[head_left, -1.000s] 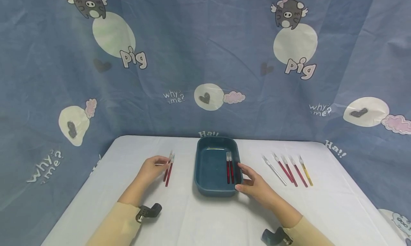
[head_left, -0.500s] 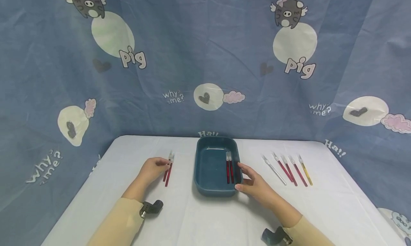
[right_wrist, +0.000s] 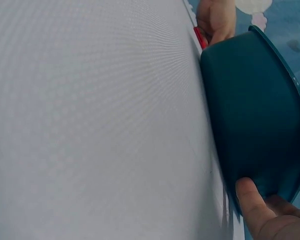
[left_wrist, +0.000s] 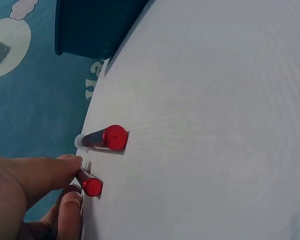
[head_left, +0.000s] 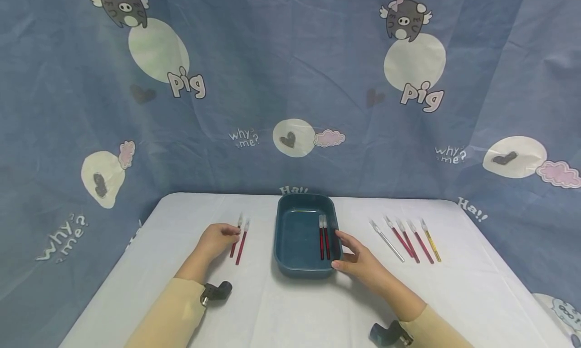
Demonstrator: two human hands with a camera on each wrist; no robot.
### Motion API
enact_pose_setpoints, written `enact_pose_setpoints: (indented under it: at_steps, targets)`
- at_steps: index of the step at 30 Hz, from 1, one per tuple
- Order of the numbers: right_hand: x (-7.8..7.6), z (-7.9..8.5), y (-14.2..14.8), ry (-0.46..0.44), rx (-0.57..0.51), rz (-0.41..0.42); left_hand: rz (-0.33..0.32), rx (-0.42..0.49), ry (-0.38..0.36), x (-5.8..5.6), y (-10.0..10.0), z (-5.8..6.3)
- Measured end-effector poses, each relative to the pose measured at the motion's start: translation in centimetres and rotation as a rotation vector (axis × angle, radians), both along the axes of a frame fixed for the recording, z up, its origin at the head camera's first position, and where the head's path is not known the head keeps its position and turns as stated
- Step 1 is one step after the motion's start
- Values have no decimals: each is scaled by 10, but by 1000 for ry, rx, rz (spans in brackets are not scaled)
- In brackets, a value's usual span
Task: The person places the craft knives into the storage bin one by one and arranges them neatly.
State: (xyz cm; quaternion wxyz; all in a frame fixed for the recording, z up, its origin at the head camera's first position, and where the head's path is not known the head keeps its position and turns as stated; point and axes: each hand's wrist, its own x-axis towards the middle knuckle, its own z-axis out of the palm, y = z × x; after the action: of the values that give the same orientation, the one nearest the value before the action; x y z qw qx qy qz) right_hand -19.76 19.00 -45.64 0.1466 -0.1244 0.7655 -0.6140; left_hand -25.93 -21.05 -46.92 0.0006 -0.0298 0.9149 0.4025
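Observation:
My left hand pinches a red craft knife with a clear cap between thumb and fingers, on the left of the white table. Just right of it lies a second red craft knife; in the left wrist view, both show their round red ends. At the middle stands a dark teal tray, where two red craft knives lie side by side along the right. My right hand grips the tray's near right corner; in the right wrist view the thumb presses the outer wall.
Right of the tray, several craft knives lie in a loose row: a silver one first, then red ones, then a yellow one. A blue printed curtain hangs behind the table's far edge.
The two knives at my left hand, close together before, now lie apart: the right one has shifted slightly right. The left hand has moved little; the right hand and tray stay put.

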Motion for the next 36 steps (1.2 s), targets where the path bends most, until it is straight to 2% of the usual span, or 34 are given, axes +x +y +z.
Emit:
enact_pose_setpoints:
  at_steps: [6,19,24,31,36]
  targets:
    - [0,0,-1,2,-8,-5,21,-28,-6,0,1,1]
    - [0,0,-1,-6,-23,-2,43,-16,17,0,-2,0]
    - [-1,-1,-1,0,-2,-3,37,71,-8,1,-6,0]
    - [-1,-1,0,-7,0,-4,40,304,-96,3,-16,1]
    - [-1,-1,0,-12,-6,2,59,393,-139,4,-19,-2]
